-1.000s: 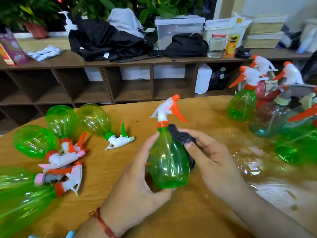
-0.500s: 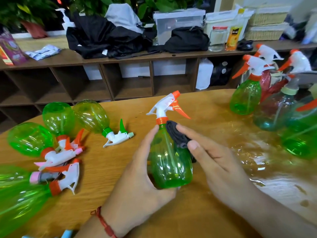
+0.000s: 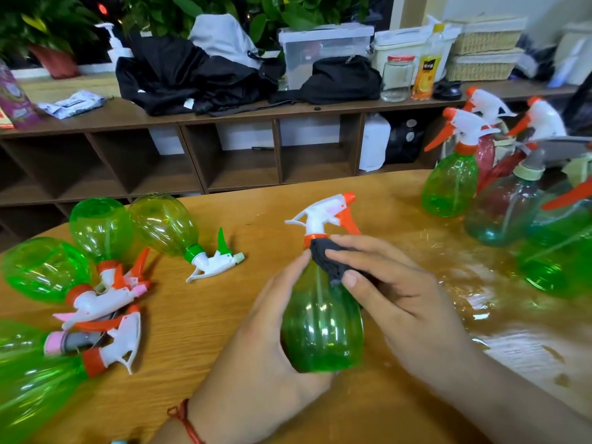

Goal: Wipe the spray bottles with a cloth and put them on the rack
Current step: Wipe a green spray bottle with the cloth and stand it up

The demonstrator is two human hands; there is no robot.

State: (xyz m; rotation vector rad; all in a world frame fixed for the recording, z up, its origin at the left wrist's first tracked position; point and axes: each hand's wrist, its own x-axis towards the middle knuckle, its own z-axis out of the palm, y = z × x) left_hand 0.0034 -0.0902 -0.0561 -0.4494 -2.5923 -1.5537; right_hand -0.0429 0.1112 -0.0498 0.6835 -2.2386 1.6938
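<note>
Wooden counter [image 3: 198, 379] across lower frame, dark cubby shelf [image 3: 224, 123] behind. Lying bottles [image 3: 48, 270] at left, upright bottles [image 3: 448, 184] at right. Centre: green spray bottle [image 3: 320, 331] upright, body wrapped in left hand [image 3: 256, 357] grip. Right hand [image 3: 400, 299] grip pinching dark cloth [image 3: 330, 261] against bottle neck.

Bright indoor light, glare on table [image 3: 499, 296] right, edges blurred/warped.

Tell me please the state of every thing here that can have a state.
held bottle, upright, sprayer screwed on.
cloth, bunched, pressed on the held bottle's neck.
left hand, grips the held bottle.
right hand, pinches the cloth.
left bottles, lying on their sides.
right bottles, standing upright.
jar, lid on.
</note>
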